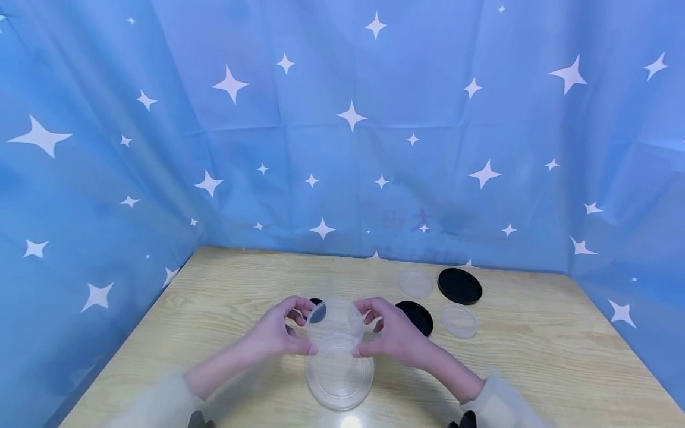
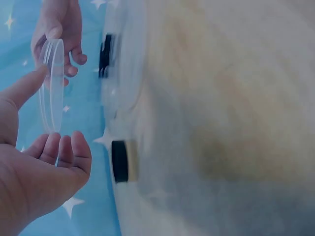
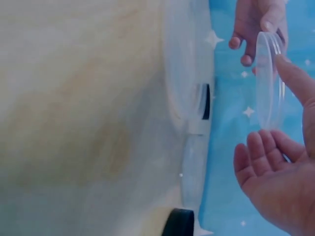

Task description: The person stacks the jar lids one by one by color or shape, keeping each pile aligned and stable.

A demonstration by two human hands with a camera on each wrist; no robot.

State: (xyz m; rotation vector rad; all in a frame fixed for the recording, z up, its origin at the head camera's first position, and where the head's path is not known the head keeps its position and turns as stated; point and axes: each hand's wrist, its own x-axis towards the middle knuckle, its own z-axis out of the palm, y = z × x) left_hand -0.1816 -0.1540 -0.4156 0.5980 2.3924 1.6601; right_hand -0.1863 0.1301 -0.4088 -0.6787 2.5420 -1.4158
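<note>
**Two hands hold a clear round piece level above a lower dish**

The left hand [image 1: 275, 331] and the right hand [image 1: 397, 340] grasp the clear round piece [image 1: 341, 316] by opposite sides of its rim, thumbs and fingers bent about the edge. From where I stand, it hangs off the desk [image 1: 225, 279], roughly level, and apart from it. In the head view its near edge overlaps the lower clear dish [image 1: 341, 392], which rests on the desk between the forearms (whether anything lies inside that dish I cannot tell). Beyond the hands lie a far black disc [image 1: 460, 286], a near black disc [image 1: 416, 318] just beside the right hand, a far clear disc [image 1: 415, 283] and a near clear disc [image 1: 459, 321].

The step in hand seems to be positioning the piece over the dish. If the two are to meet, the next move calls for centring their rims, then an even, two-handed lowering without tilt.
</note>
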